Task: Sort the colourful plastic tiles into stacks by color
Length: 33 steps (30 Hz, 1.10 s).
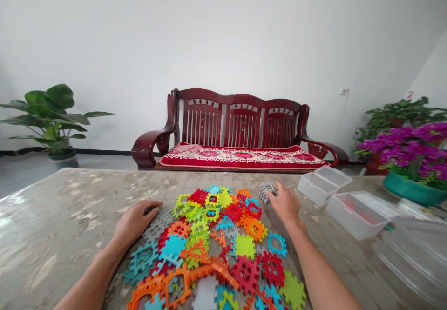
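On the table [70, 226], the left hand [137, 219] rests loose, fingers pointing right, beside the pile of plastic pieces [244, 245], past whose far right edge stands a boxy grey block [263, 192], its long axis hard to tell, grasped at its right side by the right hand [286, 203].

The bench [87, 186] has a mottled grey-brown top with a faint grid pattern. Toothed plastic pieces [245, 246] in orange, red, lime, blue and grey lie heaped and overlapping across its middle. A grey block [264, 192] sits just right of the heap's far end. Further right stand two translucent boxes [352, 224], a clear tub [419, 249] and a teal bowl [412, 190] of purple flowers [401, 147].
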Tool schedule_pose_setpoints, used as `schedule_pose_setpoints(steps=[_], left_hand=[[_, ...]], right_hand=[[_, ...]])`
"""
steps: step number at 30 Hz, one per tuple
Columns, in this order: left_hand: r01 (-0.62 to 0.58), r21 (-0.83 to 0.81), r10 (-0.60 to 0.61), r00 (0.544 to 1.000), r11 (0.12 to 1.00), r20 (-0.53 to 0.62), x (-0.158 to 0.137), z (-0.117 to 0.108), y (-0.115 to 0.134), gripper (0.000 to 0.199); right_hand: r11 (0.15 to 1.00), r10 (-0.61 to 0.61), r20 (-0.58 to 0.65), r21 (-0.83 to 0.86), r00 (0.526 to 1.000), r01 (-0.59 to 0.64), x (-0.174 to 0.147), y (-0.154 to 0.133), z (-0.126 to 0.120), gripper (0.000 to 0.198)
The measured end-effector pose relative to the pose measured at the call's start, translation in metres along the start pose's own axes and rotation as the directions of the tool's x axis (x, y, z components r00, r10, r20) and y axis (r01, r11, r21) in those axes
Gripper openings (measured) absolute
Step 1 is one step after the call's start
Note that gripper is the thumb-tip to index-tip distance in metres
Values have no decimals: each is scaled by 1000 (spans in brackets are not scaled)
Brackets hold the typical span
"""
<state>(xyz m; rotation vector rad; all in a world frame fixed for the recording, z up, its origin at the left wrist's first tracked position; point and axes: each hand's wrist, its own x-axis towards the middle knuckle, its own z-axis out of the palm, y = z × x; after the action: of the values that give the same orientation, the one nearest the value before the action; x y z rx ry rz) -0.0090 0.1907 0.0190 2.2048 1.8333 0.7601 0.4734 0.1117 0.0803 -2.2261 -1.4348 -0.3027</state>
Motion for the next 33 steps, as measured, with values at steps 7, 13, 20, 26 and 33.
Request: schedule_pose_setpoints(steps=[7,13,20,26,33], left_hand=[[4,7,-4,1000,1000,14,-2,-4,6,44],[5,-5,-5,1000,1000,-6,-2,-6,8,42],[12,-14,-12,1000,1000,-1,-1,-3,5,43],[11,-8,-11,1000,1000,-9,-2,-3,4,43],[15,-2,-15,1000,1000,2,-2,-3,4,44]], right_hand=[[998,64,95,-16,993,-63,-4,-5,3,74],[996,91,132,-6,987,-91,-7,-4,7,82],[994,105,197,-9,975,-105,-13,0,14,86],[993,114,175,-30,978,-111,-11,1,21,78],[995,96,172,23,980,-101,-12,4,24,80]])
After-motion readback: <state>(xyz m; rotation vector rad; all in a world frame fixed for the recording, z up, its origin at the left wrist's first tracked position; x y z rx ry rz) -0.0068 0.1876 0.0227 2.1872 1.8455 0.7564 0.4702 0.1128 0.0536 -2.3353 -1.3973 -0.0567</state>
